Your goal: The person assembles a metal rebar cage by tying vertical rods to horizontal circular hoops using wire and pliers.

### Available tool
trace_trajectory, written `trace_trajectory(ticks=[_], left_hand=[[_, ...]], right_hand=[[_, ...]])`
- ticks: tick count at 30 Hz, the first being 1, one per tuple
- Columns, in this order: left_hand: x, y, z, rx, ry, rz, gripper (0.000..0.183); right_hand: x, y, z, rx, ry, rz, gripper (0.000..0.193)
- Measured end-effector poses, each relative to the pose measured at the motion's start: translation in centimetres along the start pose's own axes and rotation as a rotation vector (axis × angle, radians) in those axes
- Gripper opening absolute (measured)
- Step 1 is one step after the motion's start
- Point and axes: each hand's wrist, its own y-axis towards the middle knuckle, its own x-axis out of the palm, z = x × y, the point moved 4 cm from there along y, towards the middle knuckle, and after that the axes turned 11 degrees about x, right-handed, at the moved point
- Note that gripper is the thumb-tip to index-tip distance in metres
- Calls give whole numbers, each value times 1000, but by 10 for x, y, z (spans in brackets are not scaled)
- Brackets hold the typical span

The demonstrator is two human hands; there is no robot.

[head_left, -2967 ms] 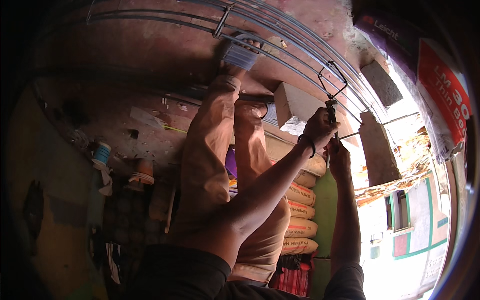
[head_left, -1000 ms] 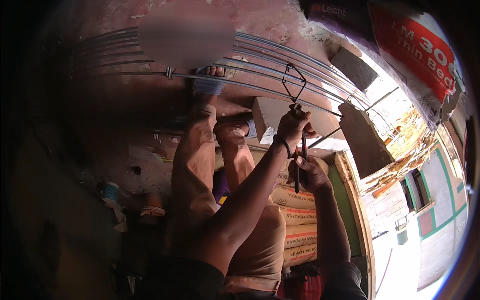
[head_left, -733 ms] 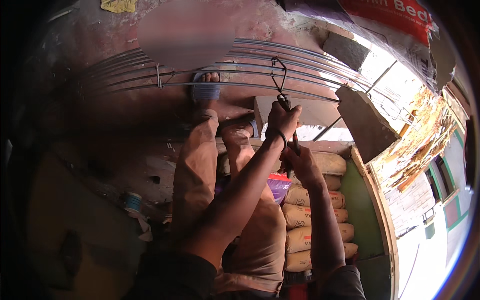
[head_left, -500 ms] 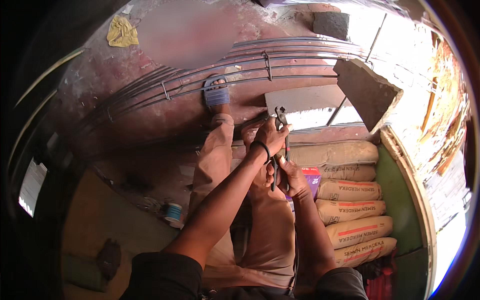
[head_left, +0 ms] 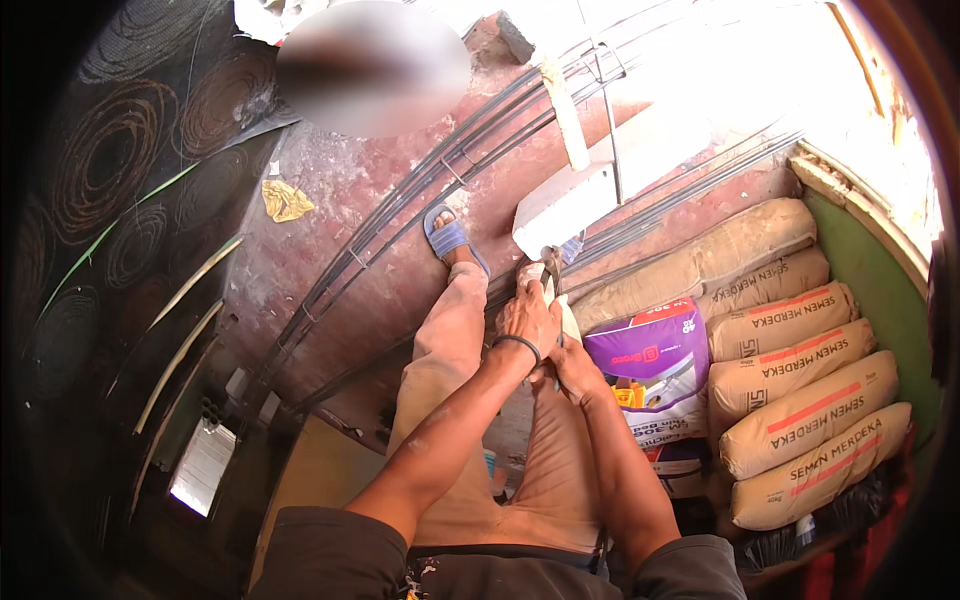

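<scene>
A pair of steel pincers (head_left: 551, 266) points away from me above my right leg, its jaws showing beyond my fingers. My left hand (head_left: 530, 322) is closed around it just behind the jaws, back of the hand up. Close behind, my right hand (head_left: 578, 368) is closed at the handle end and touches the left. Both hands hide most of the handles, so whether the jaws grip anything cannot be made out. Past the jaws, a sandal (head_left: 571, 248) on my right foot partly shows beside a pale block (head_left: 566, 208).
Long steel bars with stirrups (head_left: 440, 172) cross the floor ahead. A pale slab piece (head_left: 565, 115) stands over them. At right lie a purple-and-white bag (head_left: 650, 350) and several stacked brown cement sacks (head_left: 810, 428). A yellow cloth (head_left: 287, 200) lies far left, near a dark patterned wall (head_left: 125, 130).
The view has swung, bringing the dark wall and more of the purple bag into sight. My hands have drawn closer together on the pincers, covering handles that showed before.
</scene>
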Motion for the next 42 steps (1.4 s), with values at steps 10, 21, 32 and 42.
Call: trace_trajectory(ticks=[10, 21, 32, 42], left_hand=[[-6, 16, -19, 9, -67, 141, 25], [-54, 34, -139, 74, -646, 779, 18], [-65, 78, -129, 65, -756, 368, 21], [-118, 66, -130, 286, -876, 625, 33]], right_hand=[[-9, 6, 18, 82, 106, -141, 38], [9, 115, -44, -379, -1239, 1321, 74], [36, 149, -87, -546, -587, 1194, 53], [113, 118, -136, -601, -474, 699, 32]])
